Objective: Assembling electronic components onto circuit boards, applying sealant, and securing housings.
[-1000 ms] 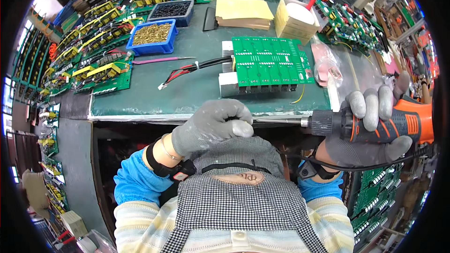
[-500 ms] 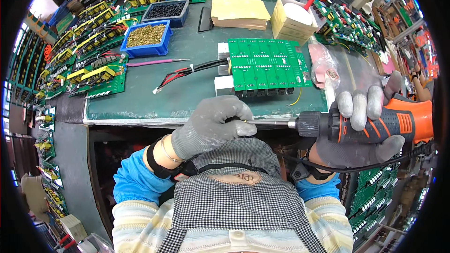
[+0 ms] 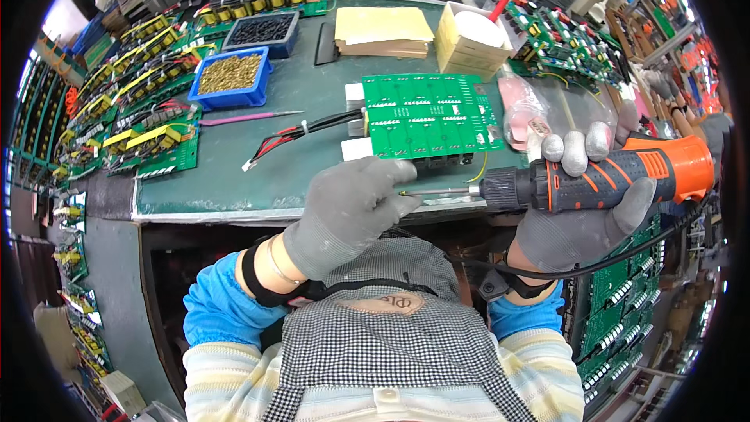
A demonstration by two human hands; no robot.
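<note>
My right hand, in a grey glove, is wrapped round an orange and black power screwdriver lying level, its bit pointing left. At the tip of the bit sits a tiny yellowish speck, too small to name for sure. My left hand, also gloved, is beside that tip, with thumb and forefinger parted around it; its palm is hidden. Just beyond both hands a green circuit board lies on the bench, with black parts under its near edge, white blocks at its left and a red and black wire bundle.
A blue bin of brass-coloured screws and a bin of black parts stand back left. Tweezers lie nearby. Behind the board are a yellow paper stack and a carton. Finished-looking boards crowd the left.
The screwdriver and both hands have risen slightly toward the bench edge and board. My left thumb and forefinger, pinched at the bit tip before, have spread apart. The whole view has shifted a little.
</note>
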